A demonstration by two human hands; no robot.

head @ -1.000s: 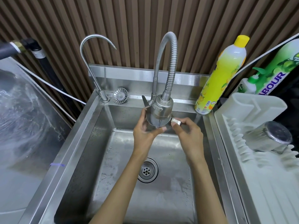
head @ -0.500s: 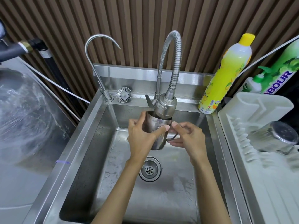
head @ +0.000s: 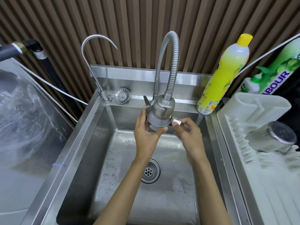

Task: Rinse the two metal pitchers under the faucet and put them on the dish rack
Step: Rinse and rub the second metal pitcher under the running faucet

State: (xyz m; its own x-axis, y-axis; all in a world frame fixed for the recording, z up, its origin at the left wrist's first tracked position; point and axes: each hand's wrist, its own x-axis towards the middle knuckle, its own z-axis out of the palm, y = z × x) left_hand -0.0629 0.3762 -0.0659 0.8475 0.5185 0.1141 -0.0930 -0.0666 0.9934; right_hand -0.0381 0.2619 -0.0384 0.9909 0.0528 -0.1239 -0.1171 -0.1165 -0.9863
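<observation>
A small metal pitcher [head: 155, 122] is held up against the head of the flexible faucet [head: 164, 106], above the sink basin [head: 90, 143]. My left hand [head: 146, 135] grips the pitcher's body from the left, thumb across its front. My right hand [head: 186, 132] pinches the pitcher's handle [head: 177, 121] on the right side. The faucet head hides the pitcher's mouth, so I cannot tell whether water runs. A second metal pitcher [head: 272, 138] lies upside down and tilted on the white dish rack [head: 263, 184] at the right.
A thin curved tap [head: 95, 51] and a loose strainer [head: 121, 95] sit on the sink's back ledge. A yellow dish soap bottle [head: 224, 75] and a green refill pack [head: 276, 75] stand at the back right. The drain [head: 150, 170] lies below my hands.
The pitcher has been lifted from lower in the basin up against the faucet head. Both hands rose with it, keeping their holds.
</observation>
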